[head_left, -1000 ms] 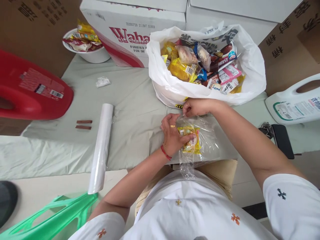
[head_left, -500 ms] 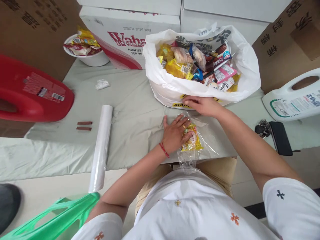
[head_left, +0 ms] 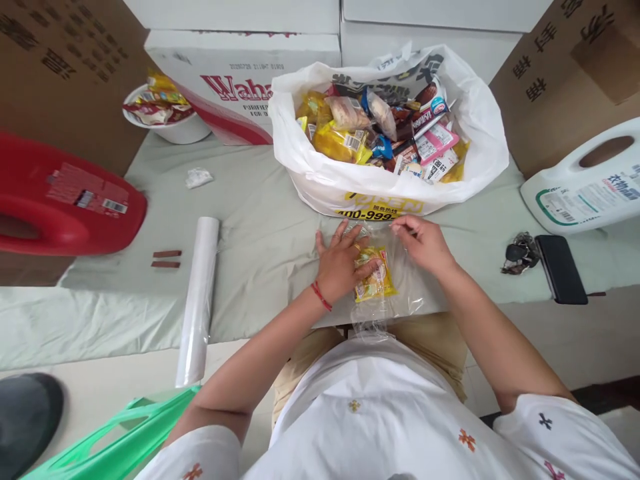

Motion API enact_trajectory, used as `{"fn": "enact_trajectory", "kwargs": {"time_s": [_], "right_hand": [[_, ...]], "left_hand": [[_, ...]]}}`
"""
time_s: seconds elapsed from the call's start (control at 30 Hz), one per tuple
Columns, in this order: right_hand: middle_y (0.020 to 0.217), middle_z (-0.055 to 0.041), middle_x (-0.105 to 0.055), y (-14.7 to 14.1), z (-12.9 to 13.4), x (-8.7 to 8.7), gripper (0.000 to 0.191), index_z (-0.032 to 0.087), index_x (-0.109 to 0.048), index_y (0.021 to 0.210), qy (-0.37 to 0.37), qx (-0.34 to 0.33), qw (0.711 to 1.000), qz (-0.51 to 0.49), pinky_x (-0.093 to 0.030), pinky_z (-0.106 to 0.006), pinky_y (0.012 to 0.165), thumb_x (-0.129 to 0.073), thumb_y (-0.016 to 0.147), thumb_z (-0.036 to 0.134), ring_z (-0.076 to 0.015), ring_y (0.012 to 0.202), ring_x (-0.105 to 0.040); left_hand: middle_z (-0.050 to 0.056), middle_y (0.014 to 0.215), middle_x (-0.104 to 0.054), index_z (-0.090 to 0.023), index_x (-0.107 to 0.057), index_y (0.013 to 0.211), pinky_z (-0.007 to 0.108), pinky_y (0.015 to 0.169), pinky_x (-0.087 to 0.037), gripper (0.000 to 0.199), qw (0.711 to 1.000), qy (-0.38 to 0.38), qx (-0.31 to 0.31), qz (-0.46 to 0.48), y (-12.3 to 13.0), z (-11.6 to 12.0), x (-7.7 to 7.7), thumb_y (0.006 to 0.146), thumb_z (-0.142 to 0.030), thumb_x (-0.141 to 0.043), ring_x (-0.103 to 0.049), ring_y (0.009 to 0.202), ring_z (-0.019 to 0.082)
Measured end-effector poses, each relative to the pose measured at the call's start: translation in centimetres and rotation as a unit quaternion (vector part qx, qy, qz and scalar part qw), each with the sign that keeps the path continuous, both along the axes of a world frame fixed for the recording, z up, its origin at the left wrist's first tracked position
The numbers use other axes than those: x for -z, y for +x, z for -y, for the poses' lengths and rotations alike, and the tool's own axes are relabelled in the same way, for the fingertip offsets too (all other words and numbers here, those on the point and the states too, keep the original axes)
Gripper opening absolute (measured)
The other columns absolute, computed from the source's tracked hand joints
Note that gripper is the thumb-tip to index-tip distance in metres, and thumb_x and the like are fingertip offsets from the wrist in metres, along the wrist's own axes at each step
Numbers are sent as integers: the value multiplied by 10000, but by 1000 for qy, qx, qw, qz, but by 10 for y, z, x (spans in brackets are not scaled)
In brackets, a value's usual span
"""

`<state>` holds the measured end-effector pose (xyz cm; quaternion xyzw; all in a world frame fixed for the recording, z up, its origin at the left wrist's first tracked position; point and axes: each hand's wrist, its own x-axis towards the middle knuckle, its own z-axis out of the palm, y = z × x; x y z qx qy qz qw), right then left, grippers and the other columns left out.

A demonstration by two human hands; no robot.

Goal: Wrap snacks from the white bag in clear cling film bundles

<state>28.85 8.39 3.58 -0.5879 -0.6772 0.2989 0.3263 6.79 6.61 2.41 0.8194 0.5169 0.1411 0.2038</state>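
My left hand (head_left: pixel 339 268) lies spread over a small yellow snack packet (head_left: pixel 384 283) near the table's front edge, pressing on it and covering its left part. Clear plastic film (head_left: pixel 404 293) lies around and under the packet and hangs over the edge toward my lap. To the right, my right hand (head_left: pixel 428 245) has thumb and forefinger pinched together on the film's far right part. Just beyond both hands stands a white plastic bag (head_left: pixel 320 183) full of wrapped snacks (head_left: pixel 345 141).
Left of my hands lie a roll of clear film (head_left: pixel 200 293) and two brown strips (head_left: pixel 166 259). A red jug (head_left: pixel 70 200), a white tub (head_left: pixel 183 128) and boxes (head_left: pixel 240 60) stand around. Rightward are keys (head_left: pixel 520 255), a phone (head_left: pixel 561 270) and a white detergent bottle (head_left: pixel 565 200).
My right hand has drawn back from the white bag's front toward me and now pinches the film beside the packet. The left hand stays on the packet. The view has shifted slightly.
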Motion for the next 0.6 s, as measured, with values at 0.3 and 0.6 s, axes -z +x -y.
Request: {"fn": "enact_trajectory", "kwargs": {"time_s": [0.3,0.6], "right_hand": [[893,-74,-744,8,8,-9,512,180,-698,1092,-68,111,988,80,-455,-304,724,-439,1001,612,-223,819,-661],[901,-47,-636,16,60,9,337,204,-712,852,-80,125,989,14,-495,-300,635,-587,919,510,-167,698,-589]], "left_hand": [[111,1682,-409,-297,-726,1310,822,1197,-71,409,998,39,-43,14,13,2,1,957,-475,-621,-225,1606,413],[96,1699,-380,-286,-743,1266,817,1202,-78,407,999,36,-35,13,14,-5,-6,882,-412,-697,-209,1607,432]]}}
